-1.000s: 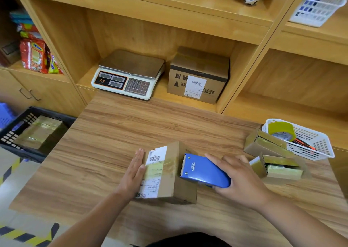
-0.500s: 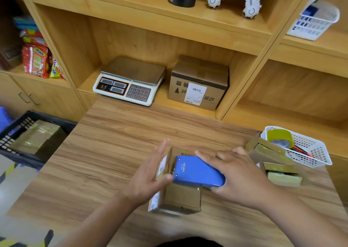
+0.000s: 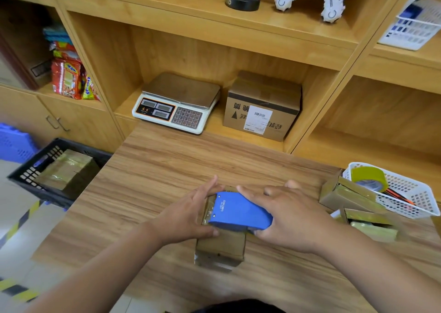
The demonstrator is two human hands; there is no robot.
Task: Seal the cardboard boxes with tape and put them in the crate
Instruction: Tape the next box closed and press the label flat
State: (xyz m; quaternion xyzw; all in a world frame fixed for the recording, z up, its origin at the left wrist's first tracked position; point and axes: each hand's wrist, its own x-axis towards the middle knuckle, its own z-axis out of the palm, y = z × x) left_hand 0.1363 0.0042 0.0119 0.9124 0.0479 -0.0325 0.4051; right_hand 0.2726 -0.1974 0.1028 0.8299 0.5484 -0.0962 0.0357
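Observation:
A small cardboard box (image 3: pixel 220 246) stands on the wooden table (image 3: pixel 155 176) in front of me. My right hand (image 3: pixel 284 215) grips a blue tape dispenser (image 3: pixel 238 211) lying across the top of the box. My left hand (image 3: pixel 188 215) holds the box's left side, thumb at its near face and fingers stretched along the far edge. A black crate (image 3: pixel 28 176) sits low at the left of the table with one taped box (image 3: pixel 66 169) inside. Two more small boxes (image 3: pixel 346 195) with open flaps lie at the right.
A white basket (image 3: pixel 410 193) holding a yellow tape roll (image 3: pixel 370 178) stands at the table's right edge. On the shelf behind are a weighing scale (image 3: pixel 177 102) and a labelled carton (image 3: pixel 262 105). Snack packets (image 3: pixel 69 78) fill the left cubby.
The box has been turned from lying flat with its label up to standing on its side. My left hand moved from its left edge to clasp it, and the dispenser came onto its top.

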